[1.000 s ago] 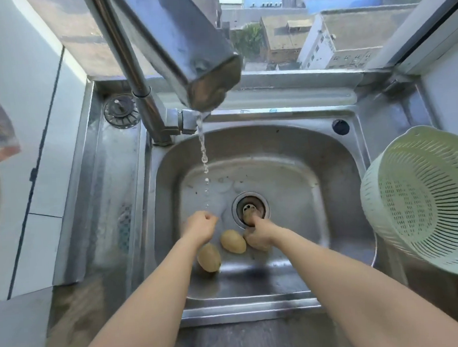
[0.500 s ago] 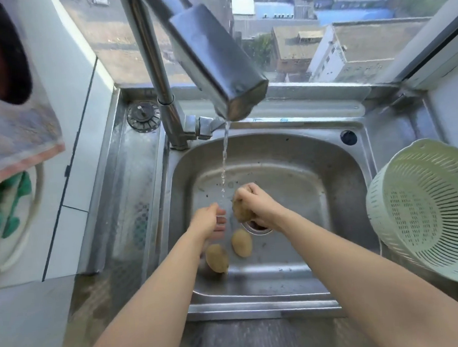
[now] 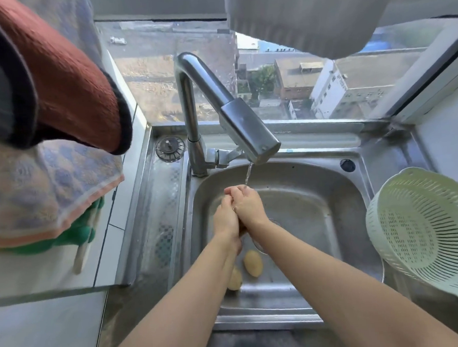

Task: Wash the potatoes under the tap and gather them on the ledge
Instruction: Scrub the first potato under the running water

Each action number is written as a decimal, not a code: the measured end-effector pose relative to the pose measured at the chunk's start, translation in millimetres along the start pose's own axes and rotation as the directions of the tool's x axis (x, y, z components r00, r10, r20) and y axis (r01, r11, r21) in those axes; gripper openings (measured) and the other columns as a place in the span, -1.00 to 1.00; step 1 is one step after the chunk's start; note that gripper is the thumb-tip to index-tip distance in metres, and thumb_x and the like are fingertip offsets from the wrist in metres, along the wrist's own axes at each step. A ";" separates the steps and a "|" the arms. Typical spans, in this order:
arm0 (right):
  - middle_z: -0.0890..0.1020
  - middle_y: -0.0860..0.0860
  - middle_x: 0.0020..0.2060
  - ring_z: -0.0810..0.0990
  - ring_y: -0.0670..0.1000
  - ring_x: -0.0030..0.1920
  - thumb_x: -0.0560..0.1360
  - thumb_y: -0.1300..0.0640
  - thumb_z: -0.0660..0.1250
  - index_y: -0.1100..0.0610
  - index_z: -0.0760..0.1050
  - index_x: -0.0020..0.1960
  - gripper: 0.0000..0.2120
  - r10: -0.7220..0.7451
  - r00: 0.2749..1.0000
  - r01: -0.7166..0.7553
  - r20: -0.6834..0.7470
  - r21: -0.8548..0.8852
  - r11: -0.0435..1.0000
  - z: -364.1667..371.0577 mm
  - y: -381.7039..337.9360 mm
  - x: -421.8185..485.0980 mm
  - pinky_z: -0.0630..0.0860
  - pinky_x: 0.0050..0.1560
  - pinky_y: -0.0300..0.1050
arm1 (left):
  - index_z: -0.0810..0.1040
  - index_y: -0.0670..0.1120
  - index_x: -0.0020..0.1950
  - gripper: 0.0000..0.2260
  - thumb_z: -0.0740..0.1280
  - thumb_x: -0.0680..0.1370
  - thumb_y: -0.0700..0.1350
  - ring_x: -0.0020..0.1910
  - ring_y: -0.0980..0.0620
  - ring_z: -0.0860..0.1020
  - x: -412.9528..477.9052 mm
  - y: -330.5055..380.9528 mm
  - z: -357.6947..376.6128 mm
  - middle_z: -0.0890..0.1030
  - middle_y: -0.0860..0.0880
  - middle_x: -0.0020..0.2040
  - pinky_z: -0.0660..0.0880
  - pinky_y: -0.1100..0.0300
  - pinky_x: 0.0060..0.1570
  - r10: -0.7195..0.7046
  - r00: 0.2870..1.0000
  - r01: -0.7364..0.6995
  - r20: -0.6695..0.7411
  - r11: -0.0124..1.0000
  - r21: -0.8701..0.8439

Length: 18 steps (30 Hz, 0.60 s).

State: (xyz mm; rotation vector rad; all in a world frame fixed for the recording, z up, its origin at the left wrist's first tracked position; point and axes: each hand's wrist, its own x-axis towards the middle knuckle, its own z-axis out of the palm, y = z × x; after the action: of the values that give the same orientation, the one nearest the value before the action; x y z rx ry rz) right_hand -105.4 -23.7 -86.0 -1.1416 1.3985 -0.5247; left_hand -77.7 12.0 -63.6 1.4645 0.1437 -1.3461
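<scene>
daylit window [image 3: 284, 84] over rooftops, white tiled wall [image 3: 446, 149] beside it.

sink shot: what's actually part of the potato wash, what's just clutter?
In the job:
left hand
right hand
tap, water running
two potatoes on the sink floor

Lying about:
white colander
sink strainer plug
hanging cloths

Bright window daylight, slight blur, fisheye edges

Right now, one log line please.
step: washing | hands: clasped under tap stream | potatoes in sink: two | ledge: none
</scene>
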 end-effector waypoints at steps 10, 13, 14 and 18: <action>0.62 0.18 0.03 0.58 0.17 0.14 0.58 0.15 0.17 0.10 0.58 -0.05 -0.80 -0.026 0.999 0.028 0.041 -0.048 0.998 -13.7 -2.4 -13.1 0.50 0.22 0.07 | 0.51 -0.10 -0.17 -0.63 0.03 0.66 0.02 -0.32 -0.02 0.50 -6.9 2.3 -9.1 0.56 -0.12 -0.26 0.42 0.20 -0.33 0.003 1.000 -0.002 -0.007 0.981 0.194; 0.50 0.07 0.10 0.53 0.05 0.13 0.58 0.09 0.20 0.09 0.49 0.18 -0.79 -0.186 0.971 0.193 0.149 -0.029 0.981 -13.4 6.2 -31.1 0.49 0.18 -0.01 | 0.48 -0.11 -0.20 -0.62 0.01 0.66 0.00 -0.36 0.01 0.48 -6.8 5.8 -12.8 0.52 -0.09 -0.32 0.38 0.24 -0.38 0.007 0.999 -0.001 -0.038 0.988 0.154; 0.55 0.06 0.01 0.56 0.05 0.02 0.56 0.06 0.23 0.05 0.52 0.07 -0.85 -0.122 0.982 0.119 0.145 0.027 0.993 -19.1 4.5 -29.3 0.54 0.01 -0.03 | 0.47 -0.09 -0.20 -0.62 0.00 0.66 0.02 -0.45 0.04 0.44 -9.4 4.5 -12.8 0.49 -0.08 -0.37 0.33 0.29 -0.45 0.026 0.999 -0.021 -0.025 0.981 0.191; 0.63 0.11 -0.15 0.59 0.06 -0.21 0.57 0.01 0.21 0.09 0.53 -0.01 -0.81 0.072 0.991 -0.088 0.115 0.142 0.986 -25.3 -6.0 -23.5 0.43 -0.40 -0.21 | 0.53 -0.05 -0.11 -0.66 0.06 0.63 0.07 -0.55 0.05 0.35 -20.3 4.1 -3.6 0.47 -0.08 -0.41 0.27 0.30 -0.48 0.065 0.997 -0.056 -0.038 0.978 0.202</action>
State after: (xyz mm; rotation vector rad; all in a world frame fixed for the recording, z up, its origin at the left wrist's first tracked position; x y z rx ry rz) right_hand -131.1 -13.9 -64.3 -0.9772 1.2832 -0.4921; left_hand -79.8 24.0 -46.4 1.6552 -0.0098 -1.3090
